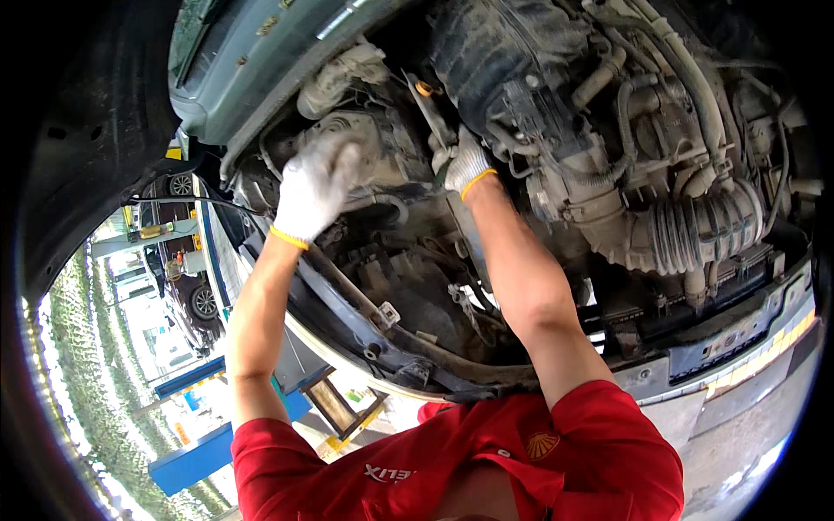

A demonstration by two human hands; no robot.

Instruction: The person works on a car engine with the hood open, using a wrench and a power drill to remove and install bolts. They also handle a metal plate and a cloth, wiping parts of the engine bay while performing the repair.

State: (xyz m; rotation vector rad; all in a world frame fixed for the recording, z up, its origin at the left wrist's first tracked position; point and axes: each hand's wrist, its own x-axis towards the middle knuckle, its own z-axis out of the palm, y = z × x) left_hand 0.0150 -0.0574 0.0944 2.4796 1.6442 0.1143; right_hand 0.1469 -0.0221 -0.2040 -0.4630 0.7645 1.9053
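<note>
Both hands wear white knit gloves with yellow cuffs and reach into a car's engine bay. My left hand (320, 184) is smeared by motion over the left side of the bay, near the dusty strut tower (347, 130); its fingers are not clear. Deeper in, beside the engine (526, 113), my right hand (472, 163) has its fingers curled at a grey metal bracket (432, 108). What lies inside that grip is hidden. A yellow-orange ring (424, 89) shows at the bracket's upper end.
A ribbed air intake hose (695, 230) crosses the right side. Along the near edge runs the front body rail (365, 317), below my forearms. The raised hood (87, 148) overhangs at left. Beyond the fender stand a blue bench (200, 451) and a parked car (191, 286).
</note>
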